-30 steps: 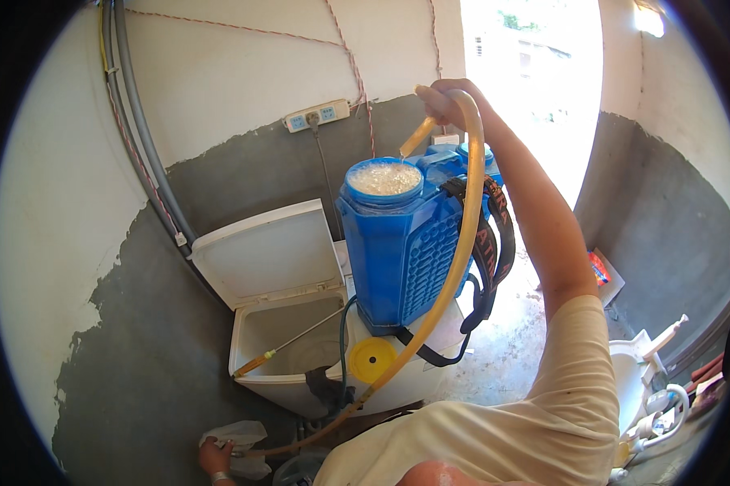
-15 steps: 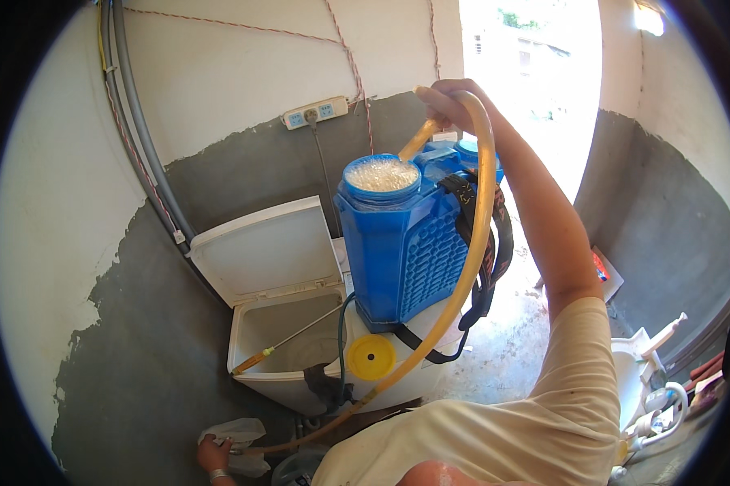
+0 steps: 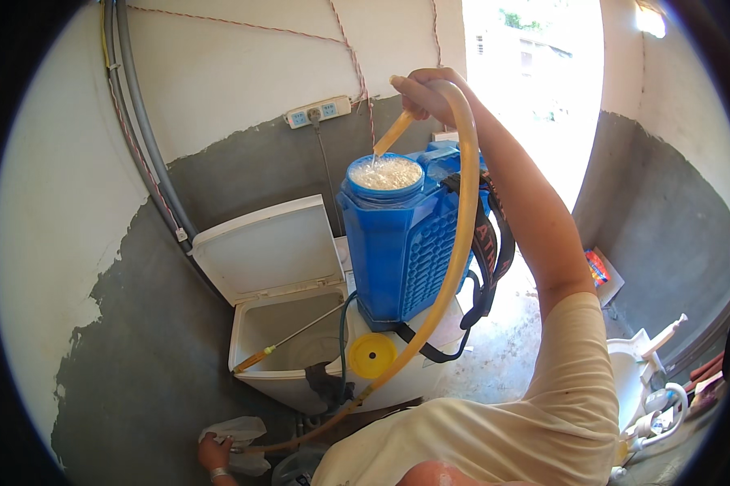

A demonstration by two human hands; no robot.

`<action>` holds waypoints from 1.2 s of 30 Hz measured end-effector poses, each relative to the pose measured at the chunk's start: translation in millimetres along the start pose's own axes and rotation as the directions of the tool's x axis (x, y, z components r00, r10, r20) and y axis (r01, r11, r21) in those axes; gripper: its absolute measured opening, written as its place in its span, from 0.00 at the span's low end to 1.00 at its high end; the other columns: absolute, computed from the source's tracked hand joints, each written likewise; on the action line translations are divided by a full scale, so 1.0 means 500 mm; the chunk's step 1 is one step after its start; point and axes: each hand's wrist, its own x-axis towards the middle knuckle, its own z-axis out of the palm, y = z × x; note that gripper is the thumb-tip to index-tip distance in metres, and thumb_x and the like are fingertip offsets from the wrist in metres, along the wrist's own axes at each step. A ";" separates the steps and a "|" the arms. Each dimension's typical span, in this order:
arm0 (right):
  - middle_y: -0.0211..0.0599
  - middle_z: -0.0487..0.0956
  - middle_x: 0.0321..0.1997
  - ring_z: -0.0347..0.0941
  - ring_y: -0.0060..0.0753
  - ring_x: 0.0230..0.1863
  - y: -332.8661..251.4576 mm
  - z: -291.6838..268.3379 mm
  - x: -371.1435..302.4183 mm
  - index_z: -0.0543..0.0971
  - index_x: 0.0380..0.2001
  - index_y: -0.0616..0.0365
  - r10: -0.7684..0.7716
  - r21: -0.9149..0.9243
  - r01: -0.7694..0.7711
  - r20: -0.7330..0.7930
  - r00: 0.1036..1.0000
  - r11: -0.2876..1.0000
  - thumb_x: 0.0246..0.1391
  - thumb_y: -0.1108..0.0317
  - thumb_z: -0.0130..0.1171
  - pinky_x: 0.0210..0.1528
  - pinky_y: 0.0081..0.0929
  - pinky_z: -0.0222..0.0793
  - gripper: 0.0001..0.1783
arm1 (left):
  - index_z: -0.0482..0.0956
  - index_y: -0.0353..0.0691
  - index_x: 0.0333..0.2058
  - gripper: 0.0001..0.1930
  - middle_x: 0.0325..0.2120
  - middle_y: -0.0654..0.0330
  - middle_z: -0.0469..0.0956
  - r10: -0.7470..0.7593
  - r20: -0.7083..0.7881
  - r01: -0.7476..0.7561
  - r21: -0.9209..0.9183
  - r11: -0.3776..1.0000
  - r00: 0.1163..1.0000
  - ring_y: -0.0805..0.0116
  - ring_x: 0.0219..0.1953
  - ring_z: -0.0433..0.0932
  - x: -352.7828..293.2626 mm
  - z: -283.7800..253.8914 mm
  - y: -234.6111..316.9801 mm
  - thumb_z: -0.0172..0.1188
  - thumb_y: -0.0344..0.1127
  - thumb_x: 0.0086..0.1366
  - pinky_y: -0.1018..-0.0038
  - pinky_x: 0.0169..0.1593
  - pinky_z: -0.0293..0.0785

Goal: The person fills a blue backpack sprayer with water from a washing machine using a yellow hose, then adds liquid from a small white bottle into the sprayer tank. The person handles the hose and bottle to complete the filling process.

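High over a blue backpack sprayer tank (image 3: pixel 381 251), my right hand (image 3: pixel 431 93) is closed round a yellowish hose (image 3: pixel 462 202). The hose's end tilts down at the left rim of the round tank mouth, and a thin stream of water runs from it. White foam (image 3: pixel 388 172) fills the mouth to near the brim. Down at the lower left, my left hand (image 3: pixel 213 454) has its fingers curled at a crumpled white plastic bag (image 3: pixel 237 429), beside the hose's other end. What exactly those fingers grip is hidden.
The tank stands on a white washing machine (image 3: pixel 288 387) with its lid (image 3: pixel 268 249) raised. A yellow disc-shaped cap (image 3: pixel 371 355) and a metal rod with a yellow handle (image 3: pixel 256 359) lie on it. Behind hangs a power strip (image 3: pixel 318 112). A washbasin (image 3: pixel 626 373) stands right.
My right hand has moved left and slightly up. The hose end has shifted from the tank mouth's right side to its left rim. My left hand stays put.
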 end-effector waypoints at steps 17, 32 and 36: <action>0.33 0.75 0.16 0.70 0.23 0.17 0.072 -0.033 -0.012 0.79 0.19 0.61 0.005 -0.043 -0.008 -0.069 0.998 0.999 0.57 0.52 0.52 0.22 0.18 0.68 0.24 | 0.78 0.36 0.37 0.29 0.33 0.50 0.79 -0.013 0.023 0.013 -0.036 0.999 1.000 0.53 0.37 0.78 0.003 0.001 -0.003 0.73 0.50 0.39 0.61 0.39 0.74; 0.30 0.73 0.13 0.67 0.22 0.15 0.083 -0.019 0.011 0.78 0.17 0.58 0.001 -0.050 -0.006 -0.096 0.995 0.999 0.58 0.49 0.50 0.22 0.20 0.65 0.26 | 0.80 0.39 0.31 0.22 0.30 0.52 0.77 0.151 -0.021 -0.150 0.053 0.987 0.988 0.53 0.36 0.76 0.002 0.030 -0.028 0.71 0.48 0.41 0.60 0.37 0.73; 0.31 0.73 0.13 0.67 0.22 0.15 0.092 -0.018 0.003 0.78 0.17 0.59 0.019 -0.018 -0.021 -0.102 0.995 1.000 0.58 0.50 0.50 0.21 0.20 0.64 0.25 | 0.82 0.40 0.27 0.18 0.34 0.52 0.75 0.140 -0.034 -0.140 0.018 0.990 0.990 0.55 0.40 0.74 -0.029 0.039 -0.023 0.68 0.49 0.46 0.60 0.39 0.73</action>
